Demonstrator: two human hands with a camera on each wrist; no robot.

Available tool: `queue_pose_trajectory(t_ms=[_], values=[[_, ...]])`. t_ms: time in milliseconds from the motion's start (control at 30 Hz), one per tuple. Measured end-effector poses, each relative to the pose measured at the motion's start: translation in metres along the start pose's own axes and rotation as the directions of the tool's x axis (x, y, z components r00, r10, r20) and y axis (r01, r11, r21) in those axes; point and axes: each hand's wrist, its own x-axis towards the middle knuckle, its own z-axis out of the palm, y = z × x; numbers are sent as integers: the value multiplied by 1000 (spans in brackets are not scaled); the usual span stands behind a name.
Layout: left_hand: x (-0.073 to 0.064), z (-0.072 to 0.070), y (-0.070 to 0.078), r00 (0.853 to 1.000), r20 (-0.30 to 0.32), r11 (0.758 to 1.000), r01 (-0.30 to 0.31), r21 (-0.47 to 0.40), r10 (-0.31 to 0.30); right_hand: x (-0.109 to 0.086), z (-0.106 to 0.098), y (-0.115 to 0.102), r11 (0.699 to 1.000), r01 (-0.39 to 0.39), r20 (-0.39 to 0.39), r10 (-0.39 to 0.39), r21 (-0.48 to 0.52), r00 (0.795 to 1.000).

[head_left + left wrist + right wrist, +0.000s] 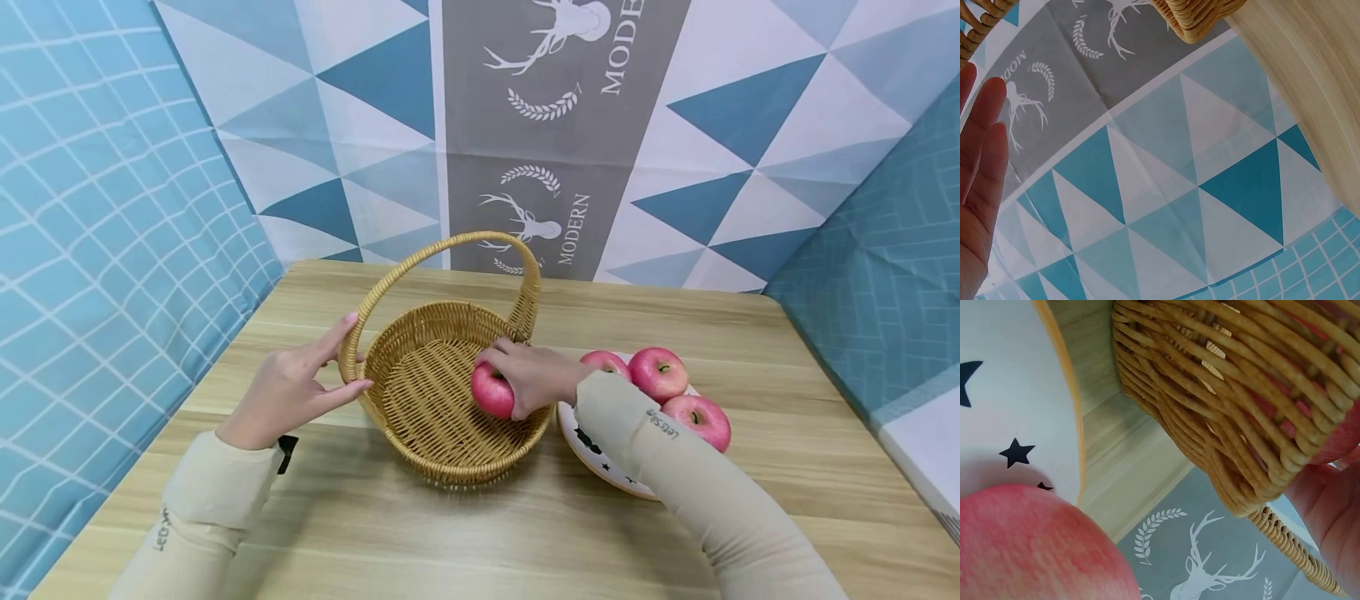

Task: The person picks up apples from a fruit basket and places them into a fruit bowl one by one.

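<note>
A round wicker basket (pixel 450 475) with a tall arched handle stands upright on the table. At its left side my left hand (pixel 288 387) holds the foot of the handle, index finger and thumb spread around it; in the left wrist view the extended fingers (pixel 988 137) reach the wicker. My right hand (pixel 536 375) grips a red apple (pixel 491 394) inside the basket, by the right wall. Through the weave, the right wrist view shows part of that apple (pixel 1338 437). The basket floor (pixel 427 404) is bare elsewhere.
Right of the basket, a white plate (pixel 585 454) with black stars carries several red apples (pixel 658 375), partly hidden by my right sleeve. The wooden table (pixel 465 542) ends at a patterned back cloth (pixel 375 167) and blue side panels.
</note>
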Motion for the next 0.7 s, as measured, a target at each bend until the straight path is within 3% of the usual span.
queue_pose_trajectory(t_ms=[467,700], values=[[0,0,-3,1000,-13,999,-17,30,17,4,10,-1,994,-16,56,22,-103,998],[0,1,-3,999,-30,999,-24,27,25,1,15,5,996,1,7,-1,-94,1000]])
